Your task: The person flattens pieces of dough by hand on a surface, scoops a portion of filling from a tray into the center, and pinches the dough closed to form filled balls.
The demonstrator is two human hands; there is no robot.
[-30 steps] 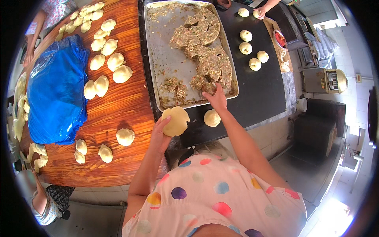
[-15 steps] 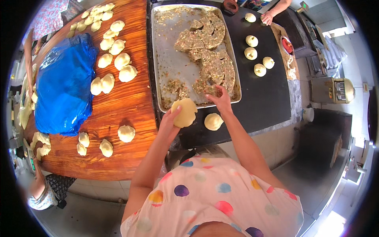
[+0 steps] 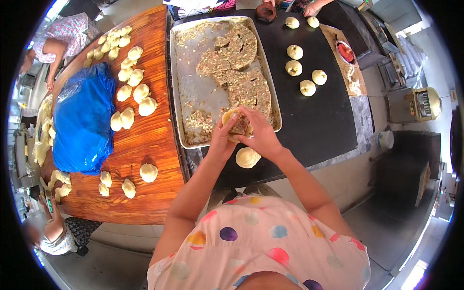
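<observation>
A flattened round of dough (image 3: 226, 116) is cupped in my left hand (image 3: 221, 138), whose thumb lies over its near side. Brown, speckled filling (image 3: 239, 126) sits in the dough. My right hand (image 3: 263, 134) curls around the other side, with fingers and thumb at the dough's edge; some fingertips are hidden. Both hands are over the near end of a metal tray (image 3: 191, 89), which holds a large slab of chopped filling (image 3: 249, 92) and a smaller loose heap (image 3: 197, 124). Just below my hands, a pale filled dough ball (image 3: 248, 158) rests on the black tabletop.
On the left, a wooden table (image 3: 150, 198) bears a blue plastic bag (image 3: 82, 121) and several dough pieces (image 3: 141, 93). Several dough balls (image 3: 293, 68) sit on the black tabletop (image 3: 319, 125) at right. Another person's hand (image 3: 312, 8) is by a dough ball at the far edge.
My right hand has come from the tray to the dough in my left hand, and filling now lies in it. The dough has turned and curved upward. The whole view has shifted slightly.
</observation>
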